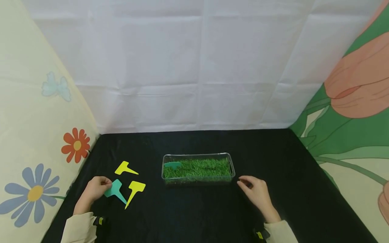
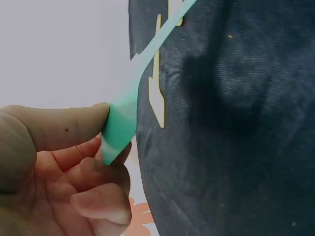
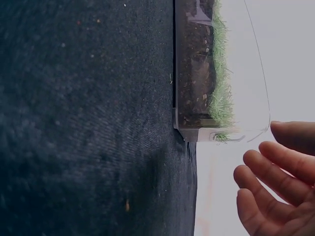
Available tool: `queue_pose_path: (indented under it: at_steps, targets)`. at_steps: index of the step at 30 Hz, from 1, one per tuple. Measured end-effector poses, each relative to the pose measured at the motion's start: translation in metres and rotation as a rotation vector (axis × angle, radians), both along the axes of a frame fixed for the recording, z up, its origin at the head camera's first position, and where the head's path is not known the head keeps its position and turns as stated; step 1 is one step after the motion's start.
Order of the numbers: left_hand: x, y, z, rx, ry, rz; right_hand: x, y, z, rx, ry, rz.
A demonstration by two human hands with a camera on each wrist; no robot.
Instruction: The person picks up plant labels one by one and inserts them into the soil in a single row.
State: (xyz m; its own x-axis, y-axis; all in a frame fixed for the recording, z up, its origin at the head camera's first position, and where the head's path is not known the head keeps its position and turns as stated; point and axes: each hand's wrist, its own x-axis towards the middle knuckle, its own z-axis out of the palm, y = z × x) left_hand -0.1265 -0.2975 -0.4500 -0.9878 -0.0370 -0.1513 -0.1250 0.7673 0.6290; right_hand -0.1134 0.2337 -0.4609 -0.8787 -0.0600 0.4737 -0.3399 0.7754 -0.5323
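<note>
Between thumb and fingers, my left hand (image 1: 96, 188) pinches a teal T-shaped plant label (image 1: 114, 191) by its wide head; the left wrist view shows the label (image 2: 123, 113) tilted above the cloth. Two yellow plant labels lie nearby, one behind (image 1: 124, 168) and one to the right (image 1: 135, 190). A clear plastic box (image 1: 197, 179) of soil and green grass (image 1: 203, 167) stands mid-table. In its left end, another teal label (image 1: 172, 165) stands in the grass. My right hand (image 1: 256, 192) is by the box's right end, fingers loosely bent and holding nothing.
Black cloth (image 1: 194, 216) covers the table. A white sheet (image 1: 188, 67) hangs behind it. Flower-printed cloths hang at the left (image 1: 18, 135) and right (image 1: 358, 145) sides.
</note>
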Motion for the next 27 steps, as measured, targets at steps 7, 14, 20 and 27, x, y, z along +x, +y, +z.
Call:
queue_pose_path:
  at_steps: [7, 14, 20, 27]
  targets:
    - [0.0, 0.003, 0.007, 0.024, -0.007, -0.002, 0.0, 0.0, -0.001, 0.004, 0.021, 0.01]
    - [-0.002, 0.007, 0.012, 0.044, 0.034, -0.002, -0.001, -0.001, 0.002, -0.002, 0.036, 0.015]
    - [-0.003, 0.012, 0.016, 0.039, 0.105, -0.001, 0.001, -0.002, 0.002, -0.003, 0.031, 0.014]
    - [-0.004, 0.023, 0.016, 0.049, 0.207, 0.016, 0.002, -0.003, 0.002, -0.002, 0.014, 0.008]
